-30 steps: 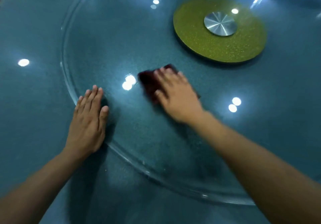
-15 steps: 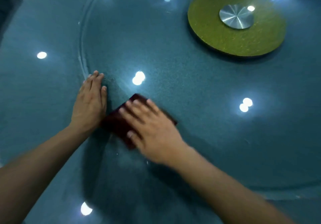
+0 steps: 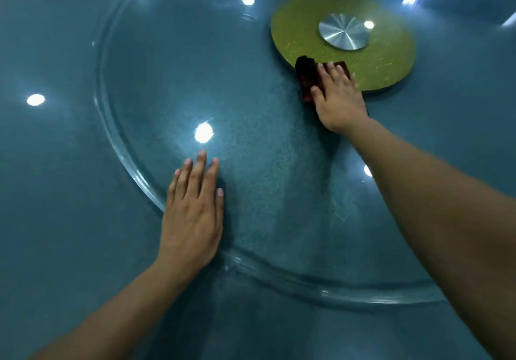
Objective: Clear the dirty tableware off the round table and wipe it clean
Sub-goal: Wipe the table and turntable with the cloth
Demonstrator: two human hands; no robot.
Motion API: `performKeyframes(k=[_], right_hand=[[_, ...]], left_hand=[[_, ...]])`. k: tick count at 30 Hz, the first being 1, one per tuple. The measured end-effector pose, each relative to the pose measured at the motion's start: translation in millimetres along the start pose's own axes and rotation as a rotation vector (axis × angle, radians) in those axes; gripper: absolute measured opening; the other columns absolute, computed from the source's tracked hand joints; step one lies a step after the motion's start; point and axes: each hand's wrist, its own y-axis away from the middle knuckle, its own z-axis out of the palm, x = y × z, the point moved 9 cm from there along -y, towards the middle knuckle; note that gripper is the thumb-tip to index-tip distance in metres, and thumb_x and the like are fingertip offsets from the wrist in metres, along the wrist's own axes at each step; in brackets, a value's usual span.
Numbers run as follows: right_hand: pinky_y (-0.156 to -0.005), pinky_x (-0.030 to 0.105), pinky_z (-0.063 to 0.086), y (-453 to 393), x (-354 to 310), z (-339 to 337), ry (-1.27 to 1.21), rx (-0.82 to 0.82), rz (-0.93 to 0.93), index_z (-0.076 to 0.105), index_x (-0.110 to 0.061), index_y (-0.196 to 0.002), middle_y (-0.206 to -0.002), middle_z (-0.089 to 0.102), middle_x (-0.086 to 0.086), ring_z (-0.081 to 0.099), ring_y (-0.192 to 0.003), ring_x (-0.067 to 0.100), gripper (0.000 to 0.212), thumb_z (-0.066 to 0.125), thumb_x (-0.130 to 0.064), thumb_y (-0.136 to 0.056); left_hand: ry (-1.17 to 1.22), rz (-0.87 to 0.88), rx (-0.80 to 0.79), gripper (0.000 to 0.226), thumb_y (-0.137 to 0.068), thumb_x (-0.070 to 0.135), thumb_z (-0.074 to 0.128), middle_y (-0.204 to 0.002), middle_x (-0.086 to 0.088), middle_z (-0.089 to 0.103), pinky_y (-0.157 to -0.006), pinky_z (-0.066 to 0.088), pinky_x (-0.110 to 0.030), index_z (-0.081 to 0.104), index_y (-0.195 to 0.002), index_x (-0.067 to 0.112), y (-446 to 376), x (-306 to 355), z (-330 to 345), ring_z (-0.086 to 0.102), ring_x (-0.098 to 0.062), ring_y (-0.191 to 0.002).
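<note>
The right hand lies flat with straight fingers, pressing the dark red cloth. Half a second ago it rubbed close to the left hand; now it has slid far out, and the cloth touches the green disc. So the wiping looks well along. The left hand rests flat and open on the glass turntable of the desk.

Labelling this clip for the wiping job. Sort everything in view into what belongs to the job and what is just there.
In the job:
- right hand, pressing the dark red cloth
- left hand, flat on the glass turntable
- round table

Just there:
- green disc with metal hub
- ceiling-light reflections
</note>
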Motion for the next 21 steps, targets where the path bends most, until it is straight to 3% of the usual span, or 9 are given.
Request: performKeyframes(k=[4, 8, 12, 14, 17, 21], right_hand=[[-0.125, 0.039, 0.000, 94, -82, 18, 0.024, 0.029, -0.332, 0.018, -0.022, -0.159, -0.166, 0.016, 0.003, 0.011, -0.154, 0.018, 0.064, 0.019, -0.048, -0.101], [-0.125, 0.042, 0.005, 219, -171, 42, -0.012, -0.039, -0.678, 0.020, -0.022, -0.159, -0.166, 0.019, 0.001, 0.010, -0.154, 0.017, 0.062, 0.033, -0.044, -0.103], [-0.126, 0.040, 0.002, 236, -173, 43, -0.023, -0.113, -0.833, 0.016, -0.026, -0.160, -0.167, 0.014, -0.003, 0.004, -0.154, 0.013, 0.060, 0.034, -0.044, -0.105], [-0.126, 0.040, -0.001, 184, -142, 33, -0.020, -0.077, -0.734, 0.015, -0.028, -0.160, -0.167, 0.014, -0.002, 0.006, -0.154, 0.015, 0.060, 0.031, -0.045, -0.104], [-0.124, 0.039, -0.001, 71, -53, 9, -0.033, 0.033, -0.354, 0.018, -0.024, -0.159, -0.166, 0.017, 0.005, 0.012, -0.153, 0.022, 0.060, 0.032, -0.043, -0.104], [-0.124, 0.041, -0.004, -8, 21, 0, -0.020, -0.024, -0.039, 0.010, -0.022, -0.160, -0.168, 0.004, 0.004, 0.001, -0.154, 0.019, 0.061, 0.025, -0.046, -0.106]], left_hand=[[0.057, -0.007, -0.008, 0.051, -0.106, 0.022, 0.026, -0.164, -0.015, 0.027, -0.125, 0.018, -0.048, 0.036, -0.153, 0.005, -8, -26, 7, 0.023, -0.031, -0.152], [0.105, 0.016, 0.033, 0.049, -0.102, 0.012, 0.031, -0.159, -0.023, 0.032, -0.123, 0.021, -0.053, 0.039, -0.149, -0.002, -24, -47, -5, 0.029, -0.039, -0.149], [0.037, -0.026, 0.055, 0.046, -0.104, 0.014, 0.032, -0.155, -0.026, 0.036, -0.121, 0.025, -0.056, 0.042, -0.145, -0.003, -41, -75, -14, 0.033, -0.045, -0.144], [-0.003, -0.055, 0.065, 0.046, -0.104, 0.018, 0.032, -0.153, -0.027, 0.039, -0.118, 0.030, -0.056, 0.045, -0.143, -0.003, -47, -85, -20, 0.038, -0.047, -0.140], [-0.037, -0.070, 0.075, 0.044, -0.105, 0.018, 0.034, -0.151, -0.026, 0.043, -0.114, 0.035, -0.055, 0.047, -0.141, -0.002, -50, -85, -26, 0.044, -0.047, -0.134], [-0.006, -0.015, 0.080, 0.039, -0.105, 0.008, 0.041, -0.152, -0.023, 0.043, -0.117, 0.033, -0.054, 0.047, -0.143, 0.001, -42, -60, -24, 0.042, -0.042, -0.139]])
